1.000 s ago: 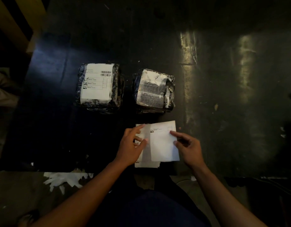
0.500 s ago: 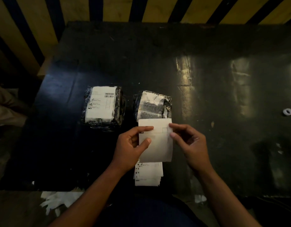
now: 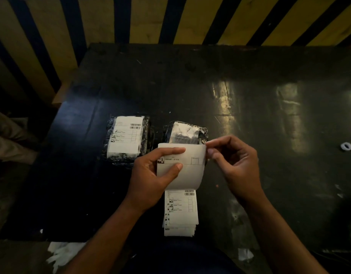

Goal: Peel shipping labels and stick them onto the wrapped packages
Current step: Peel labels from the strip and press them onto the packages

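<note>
- Head view: my left hand (image 3: 150,182) holds the label sheet (image 3: 182,171) just above the table (image 3: 249,86), thumb across its printed face, fingers curled behind; the sheet bows over at its far edge.
- My right hand (image 3: 235,165) pinches the sheet's far right corner between thumb and forefinger, remaining fingers loosely curled. Cannot tell whether the label has separated from its backing yet.
- Unlabelled wrapped package (image 3: 187,133) lies just beyond the sheet, partly hidden by it. Labelled package (image 3: 127,139) sits to its left, apart from it.
- Stack of further labels (image 3: 180,212) lies at the near table edge, below my hands.
- Torn white scraps (image 3: 62,254) lie on the floor, near left; small white ring (image 3: 346,146) far right.
- Judgement: the sheet is thin, light and floppy, so it will curl and stick to itself. Best peeled from the corner, slowly, backing held taut.
- Package wrap looks glossy and crinkled; press label down from one edge.
</note>
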